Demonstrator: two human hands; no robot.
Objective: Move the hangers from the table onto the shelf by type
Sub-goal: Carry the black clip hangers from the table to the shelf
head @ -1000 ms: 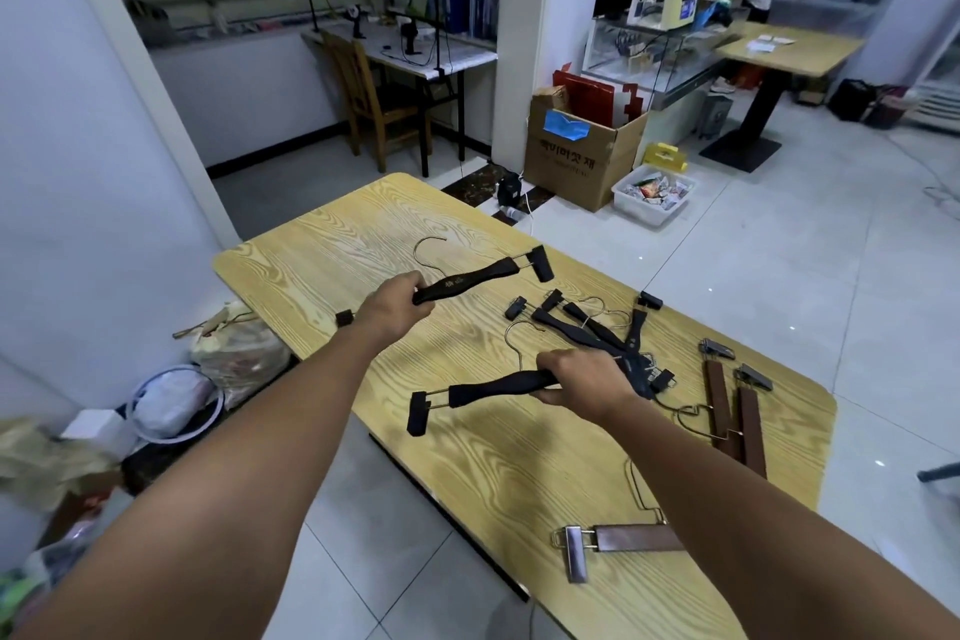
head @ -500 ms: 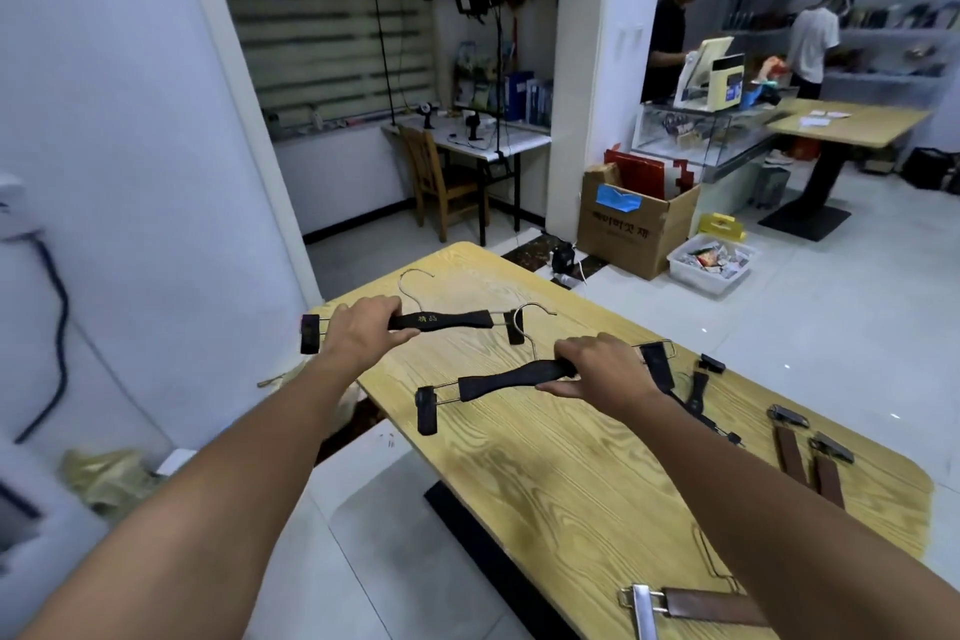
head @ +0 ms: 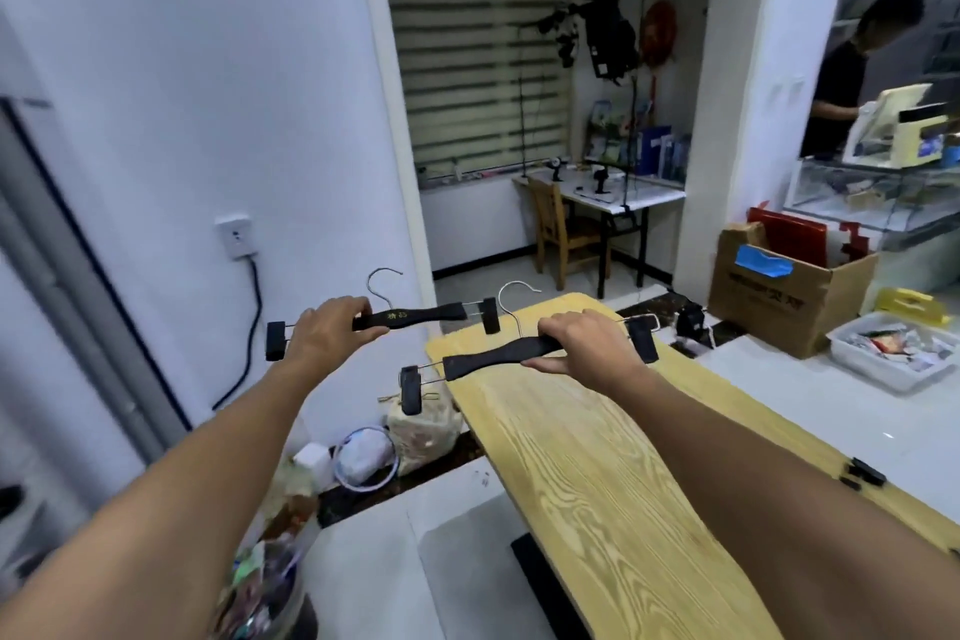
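Note:
My left hand (head: 332,333) grips a black clip hanger (head: 415,317) by its bar, held in the air left of the wooden table (head: 597,473), in front of the white wall. My right hand (head: 582,340) grips a second black clip hanger (head: 493,359) over the table's far left corner, its left clip hanging past the edge. Both hangers are level with metal hooks pointing up. A black clip of another hanger (head: 862,473) shows at the table's right edge. No shelf is in view.
Bags and clutter (head: 395,437) lie on the floor by the wall left of the table. A cardboard box (head: 779,286) and a white bin (head: 904,353) stand on the floor to the right. A chair and desk (head: 571,218) sit beyond. A person (head: 841,78) stands at a counter far right.
My view has swung up and left, away from the pile of hangers. Both hands have lifted their black hangers off the table and carried them leftward toward the wall.

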